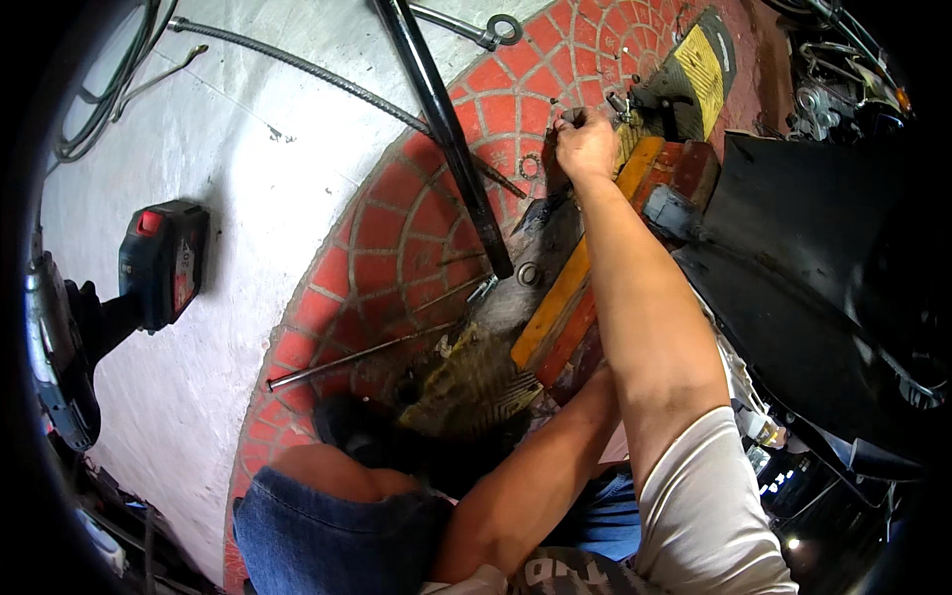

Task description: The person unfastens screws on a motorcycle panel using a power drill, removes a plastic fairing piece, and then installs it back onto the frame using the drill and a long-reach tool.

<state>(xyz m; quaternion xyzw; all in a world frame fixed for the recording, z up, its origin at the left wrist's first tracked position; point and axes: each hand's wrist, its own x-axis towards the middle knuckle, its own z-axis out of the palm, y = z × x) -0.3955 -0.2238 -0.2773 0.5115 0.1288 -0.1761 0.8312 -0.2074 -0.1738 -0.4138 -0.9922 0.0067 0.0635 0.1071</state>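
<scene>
The right hand [587, 149] has its fingers curled in close at the far end of the wooden planks [557, 309], the thumb and fingertips bunched low; whether they pinch a small part or only rest there, I cannot tell. The left hand is out of sight beyond its wrist, below the right forearm, so its grip cannot be read either.

Nearest the body, a worn black-and-yellow rubber ramp [476, 382] lies beside the bent, denim-covered left knee. Past it, a thin metal rod [347, 356] lies across the red tiles, and a metal ring [529, 274] sits near the lower end of a black tube [436, 109]. Farther up, just beside the right hand, is a small metal fitting [622, 105], the likeliest object of its attention, with a yellow-striped ramp [702, 74] beyond.

The work looks partway along: loose parts lie spread out, and nothing in view reads as finished. Which pieces have been dealt with and which are left, the view does not settle.

The right forearm covers part of the planks, the cordless power tool [159, 263] is cut by the dark rim, and the machinery at right sinks into shadow.
</scene>
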